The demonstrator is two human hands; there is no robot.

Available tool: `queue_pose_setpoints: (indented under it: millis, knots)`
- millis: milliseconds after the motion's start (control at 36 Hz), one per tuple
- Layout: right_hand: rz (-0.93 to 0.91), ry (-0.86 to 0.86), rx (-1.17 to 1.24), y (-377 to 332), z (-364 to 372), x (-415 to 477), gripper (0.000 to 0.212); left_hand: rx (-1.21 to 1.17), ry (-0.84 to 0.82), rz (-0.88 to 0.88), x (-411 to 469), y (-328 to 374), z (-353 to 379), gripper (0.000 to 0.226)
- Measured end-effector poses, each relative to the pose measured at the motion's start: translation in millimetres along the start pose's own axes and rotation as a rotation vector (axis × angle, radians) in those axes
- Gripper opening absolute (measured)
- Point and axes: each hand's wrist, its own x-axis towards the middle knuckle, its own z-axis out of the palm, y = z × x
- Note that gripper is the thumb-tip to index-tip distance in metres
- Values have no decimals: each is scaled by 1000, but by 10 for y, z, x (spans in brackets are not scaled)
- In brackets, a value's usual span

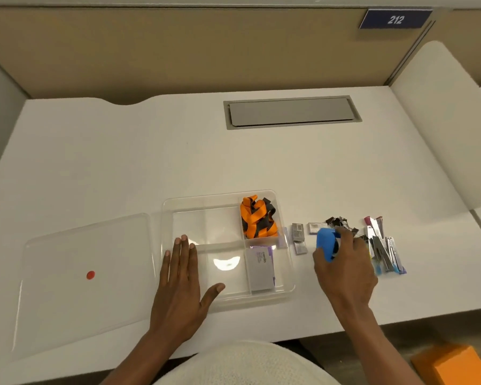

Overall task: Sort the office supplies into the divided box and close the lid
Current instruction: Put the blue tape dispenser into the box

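The divided box, near the desk's front edge, is being steadied by the flat, open left hand; a blue object is being clamped by the right hand beside it.

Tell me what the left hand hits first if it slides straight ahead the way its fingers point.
The left hand lies flat on the divided box's near-left part, fingers pointing away. Going straight on, it would probably meet the crosswise divider first; heights are unclear.
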Motion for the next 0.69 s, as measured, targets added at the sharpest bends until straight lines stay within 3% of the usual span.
queue_pose_setpoints:
  millis: [111,306,583,694]
  knots:
    - [-207,2,136,-510,-126,13,56,2,-18,-22,-25,2,8,100]
    - [-457,-215,211,-1394,254,-12,54,-15,15,-35,-14,-2,53,99]
    - [-561,-285,-46,-1830,914,111,56,-74,-1,-119,2,3,92,98]
    - [-628,-265,-230,-1892,1014,100,44,-83,22,-103,-6,-1,100,95]
